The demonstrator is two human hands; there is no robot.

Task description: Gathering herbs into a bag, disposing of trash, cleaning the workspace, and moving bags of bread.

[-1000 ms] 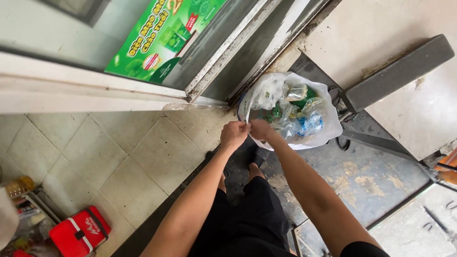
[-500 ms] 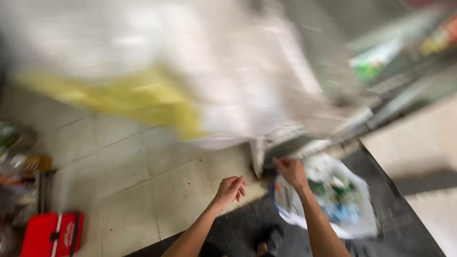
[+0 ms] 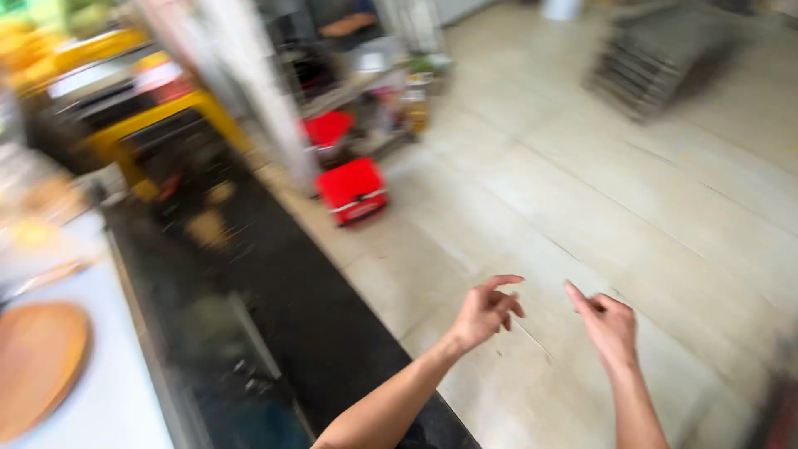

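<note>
Two bare hands of mine are hanging out over the tiled floor (image 3: 665,208), both holding nothing. My left hand (image 3: 486,312) is reaching up from six o'clock on a bent forearm, wrist cocked, its fingers (image 3: 503,281) loosely curled with the forefinger pointing toward two o'clock. My right hand (image 3: 611,324) is rising just beside it, palm turned inward, fingers (image 3: 573,293) half open and leaning toward eleven o'clock. A narrow gap is showing between the two hands; neither is touching anything.

Pale beige tiles are spreading beneath them from the centre out to three o'clock. A dark strip of floor mat (image 3: 274,308) is running from ten o'clock down to six. A white counter (image 3: 108,391) is sitting at eight o'clock, carrying a round wooden board (image 3: 33,366). A red box (image 3: 353,189) is lying on the tiles at eleven o'clock, well apart from my hands, with a yellow frame (image 3: 158,116) blurring behind it. A grey stack (image 3: 657,58) is standing at one o'clock, too smeared to identify.
</note>
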